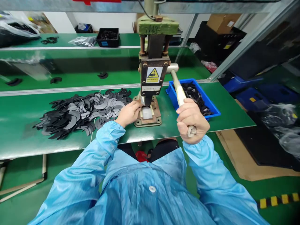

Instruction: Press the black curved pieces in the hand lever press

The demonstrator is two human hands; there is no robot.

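Note:
A green hand-operated arbor press (pixel 154 26) with a yellow warning label stands on the green bench in front of me. My right hand (pixel 192 120) is wrapped round its lever handle (pixel 178 87), which slopes up to the press's right side. On the press base (pixel 153 120), my left hand (pixel 131 113) has its fingers pinched together beside the lowered ram (pixel 148 100). What those fingertips hold is hidden; a small dark part shows just under the ram. A pale block (pixel 147 113) lies on the base. Left of my left hand spreads a pile of black and grey crescent-shaped pieces (pixel 75 120).
A blue bin (pixel 214 115) full of black pieces sits right of the press, behind my right hand. On the far bench are a black bin (pixel 107 43) and a plastic bag (pixel 83 41). A metal rail (pixel 105 7) crosses above. Cardboard (pixel 231 153) lies at lower right.

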